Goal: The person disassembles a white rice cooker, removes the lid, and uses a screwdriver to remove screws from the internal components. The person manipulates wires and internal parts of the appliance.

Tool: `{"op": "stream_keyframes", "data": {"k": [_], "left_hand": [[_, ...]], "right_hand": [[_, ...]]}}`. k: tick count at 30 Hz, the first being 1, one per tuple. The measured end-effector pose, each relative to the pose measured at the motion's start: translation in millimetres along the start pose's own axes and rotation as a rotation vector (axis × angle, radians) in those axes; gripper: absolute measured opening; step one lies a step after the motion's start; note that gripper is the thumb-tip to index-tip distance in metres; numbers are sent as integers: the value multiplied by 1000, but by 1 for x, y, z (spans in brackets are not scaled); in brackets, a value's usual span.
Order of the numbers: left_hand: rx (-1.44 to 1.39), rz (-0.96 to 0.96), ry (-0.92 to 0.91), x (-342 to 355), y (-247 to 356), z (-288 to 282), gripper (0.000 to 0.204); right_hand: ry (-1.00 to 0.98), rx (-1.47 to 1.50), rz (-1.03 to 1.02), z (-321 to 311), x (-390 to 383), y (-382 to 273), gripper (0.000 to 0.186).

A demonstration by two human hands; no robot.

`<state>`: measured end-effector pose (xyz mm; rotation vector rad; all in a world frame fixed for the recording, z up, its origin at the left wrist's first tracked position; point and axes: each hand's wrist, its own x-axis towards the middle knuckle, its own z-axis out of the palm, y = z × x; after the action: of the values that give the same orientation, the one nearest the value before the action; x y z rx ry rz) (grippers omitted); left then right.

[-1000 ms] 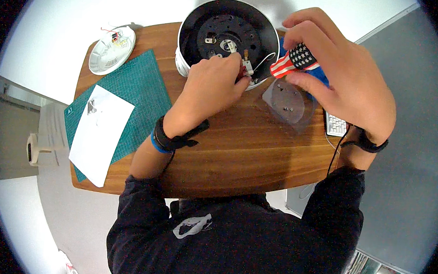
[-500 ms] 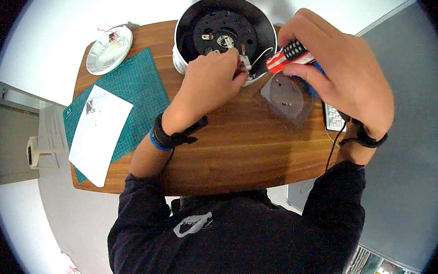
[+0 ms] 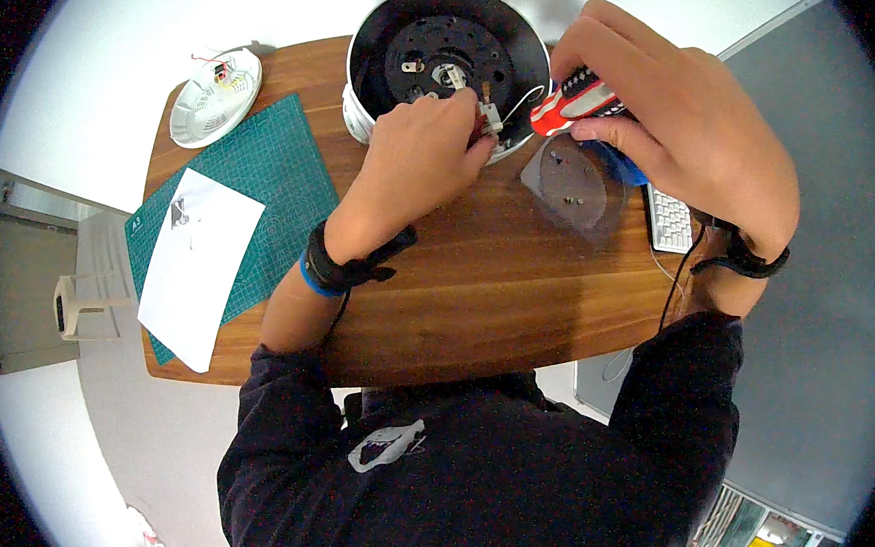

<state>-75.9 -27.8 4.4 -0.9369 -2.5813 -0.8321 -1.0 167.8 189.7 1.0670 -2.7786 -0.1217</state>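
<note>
On the bench (image 3: pixel 445 314), a white paper sheet (image 3: pixel 197 274) overlaps a green cutting mat (image 3: pixel 289 154). Beyond, screws (image 3: pixel 566 199) rest on clear plastic film (image 3: pixel 581 222). The left hand (image 3: pixel 420 147) has curled fingers inside the round white housing (image 3: pixel 358 120), beside a small white connector (image 3: pixel 492 118); what they pinch is hidden. The right hand's (image 3: pixel 668 107) fingers grip a star-patterned screwdriver handle (image 3: pixel 576 106) near its rim.

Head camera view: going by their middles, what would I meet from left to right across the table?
White oval cover → round pot with a black inside → red-and-white handle → white keyboard. The paper and green mat are left out because they overlap.
</note>
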Motion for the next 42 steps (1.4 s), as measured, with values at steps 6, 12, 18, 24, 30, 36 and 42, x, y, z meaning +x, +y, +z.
{"op": "stream_keyframes", "data": {"k": [6,12,18,24,30,36,42], "left_hand": [[-35,21,15,-2,-4,2,27],[-15,-17,-5,-1,-3,2,27],[33,-8,12,-2,-1,4,27],[3,-33,-21,-1,-1,2,27],[13,-28,-14,-1,1,3,27],[17,26,0,0,-5,5,28],[10,-23,-11,-1,1,4,28]], "right_hand": [[48,-120,10,10,-10,4,43],[48,-106,-10,9,-14,7,44],[23,-136,-47,7,-14,12,43],[75,-180,-14,9,-12,10,40],[66,-162,-61,12,-7,24,42],[11,-248,-44,4,-9,13,41],[134,-39,-120,16,-5,24,39]]}}
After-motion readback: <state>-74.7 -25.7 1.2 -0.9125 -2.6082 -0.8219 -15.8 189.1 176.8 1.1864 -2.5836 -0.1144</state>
